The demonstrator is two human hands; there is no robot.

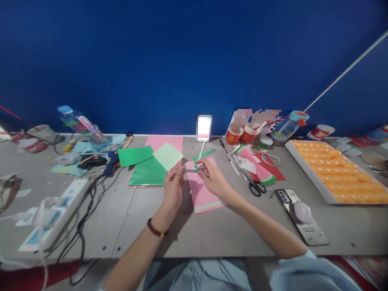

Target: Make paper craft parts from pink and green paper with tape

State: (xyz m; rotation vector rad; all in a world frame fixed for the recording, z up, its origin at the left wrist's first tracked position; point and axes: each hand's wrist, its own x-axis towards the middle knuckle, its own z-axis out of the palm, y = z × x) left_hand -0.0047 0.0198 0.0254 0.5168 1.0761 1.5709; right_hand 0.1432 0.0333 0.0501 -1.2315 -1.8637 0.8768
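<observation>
My left hand (173,190) is closed, its fingertips pinching one end of a thin greyish strip (190,170). The other end sits in the closed fingers of my right hand (214,178). A short green paper strip (195,163) stands up beside the right fingertips; whether they grip it too, I cannot tell. Under both hands lies a pink paper sheet (202,198) with a pale green strip (209,207) along its near edge. Just beyond the fingers are a pale strip (201,150) and another green strip (209,152).
Green sheets (148,171) and a pale green square (167,157) lie left of centre. To the right are black-handled scissors (257,188), red paper cups (235,134), a phone (303,222) and a tray of orange balls (325,194). A power strip (72,192) with cables occupies the left.
</observation>
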